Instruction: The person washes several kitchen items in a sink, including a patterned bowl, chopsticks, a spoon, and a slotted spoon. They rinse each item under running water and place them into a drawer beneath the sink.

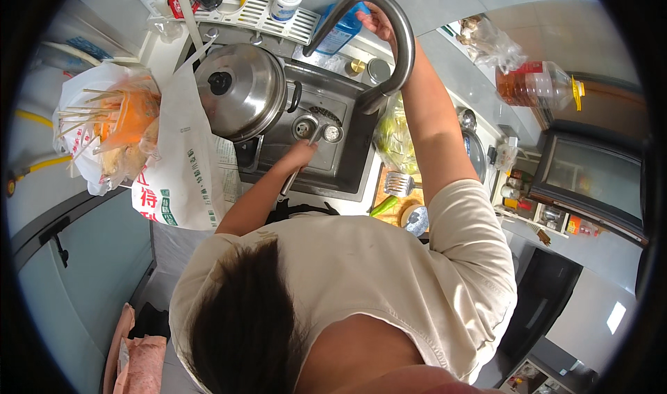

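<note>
My left hand (302,154) grips the metal handle of a ladle (289,183) over the dark sink (338,177). The small round bowl at the ladle's far end lies near the drain (304,128). A dark curved object (326,114), hard to identify, lies beside it. Beyond the arched faucet (406,45), my right hand (378,21) reaches to the top of a blue bottle (336,37). Its fingers are bent near the bottle's upper end, partly behind the faucet; whether they grip it is unclear. A large lidded steel pot (239,91) sits at the sink's left side.
A plastic bag of food with skewers (112,118) hangs at left. A slotted rack (250,16) holds a white bottle (286,2). Right of the sink are bagged greens (397,138), a slotted turner (399,184), a green pepper (384,206) and a cutting board (388,219).
</note>
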### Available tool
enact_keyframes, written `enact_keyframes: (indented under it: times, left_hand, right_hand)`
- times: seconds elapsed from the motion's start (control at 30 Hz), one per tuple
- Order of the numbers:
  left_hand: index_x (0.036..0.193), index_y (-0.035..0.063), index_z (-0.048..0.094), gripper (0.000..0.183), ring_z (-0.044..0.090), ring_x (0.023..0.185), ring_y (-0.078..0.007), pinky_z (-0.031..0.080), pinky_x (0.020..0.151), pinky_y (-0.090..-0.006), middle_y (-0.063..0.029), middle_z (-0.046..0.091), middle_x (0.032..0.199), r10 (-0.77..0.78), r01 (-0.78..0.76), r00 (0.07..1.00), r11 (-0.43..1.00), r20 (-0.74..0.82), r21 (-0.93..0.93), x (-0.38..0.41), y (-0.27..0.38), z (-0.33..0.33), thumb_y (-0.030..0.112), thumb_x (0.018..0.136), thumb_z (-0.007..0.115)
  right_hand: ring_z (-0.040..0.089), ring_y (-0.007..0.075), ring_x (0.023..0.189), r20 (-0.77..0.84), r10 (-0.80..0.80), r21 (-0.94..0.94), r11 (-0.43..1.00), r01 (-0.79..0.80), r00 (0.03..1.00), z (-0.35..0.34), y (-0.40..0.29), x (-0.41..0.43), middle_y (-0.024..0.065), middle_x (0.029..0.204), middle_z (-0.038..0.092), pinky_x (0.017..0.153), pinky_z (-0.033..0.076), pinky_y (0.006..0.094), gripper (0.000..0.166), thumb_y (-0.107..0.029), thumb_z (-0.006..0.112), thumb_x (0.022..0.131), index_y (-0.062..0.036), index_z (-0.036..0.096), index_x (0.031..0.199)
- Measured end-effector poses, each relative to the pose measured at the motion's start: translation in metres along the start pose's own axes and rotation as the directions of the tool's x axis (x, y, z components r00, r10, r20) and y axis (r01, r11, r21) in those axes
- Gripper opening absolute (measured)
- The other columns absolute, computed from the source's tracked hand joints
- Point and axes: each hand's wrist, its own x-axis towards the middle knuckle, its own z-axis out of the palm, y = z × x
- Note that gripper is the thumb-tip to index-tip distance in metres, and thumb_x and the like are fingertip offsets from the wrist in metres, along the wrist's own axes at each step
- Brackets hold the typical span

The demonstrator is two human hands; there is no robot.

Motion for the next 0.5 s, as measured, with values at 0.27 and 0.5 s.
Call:
enact_keyframes:
  times: [0.27,0.5]
  left_hand:
    - [0.096,0.0028,0.053,0.042,0.047,0.039,-0.0189,0.040,0.037,-0.0338,-0.0060,0.047,0.051,0.049,-0.047,0.998,0.998,-0.038,0.040,-0.030,0.024,-0.006,0.043,0.091,0.042]
    - [0.087,-0.0009,0.053,0.039,0.053,0.045,-0.0230,0.044,0.041,-0.0352,-0.0099,0.052,0.057,0.094,-0.056,0.993,0.899,-0.066,0.434,-0.069,0.037,-0.006,0.038,0.089,0.047]
  right_hand:
    - [0.063,0.0184,0.074,-0.077,-0.075,0.488,0.867,0.103,0.994,-0.022,0.089,-0.057,0.0157,0.082,0.063,0.061,0.055,0.0222,0.024,-0.019,0.060,0.085,0.0045,0.056,0.090]
    - [0.063,0.0237,0.096,-0.117,-0.716,-0.753,0.516,0.408,0.688,0.034,0.282,-0.209,0.0154,0.104,0.063,0.084,0.048,0.0347,0.025,-0.003,0.054,0.083,-0.0042,0.061,0.106]
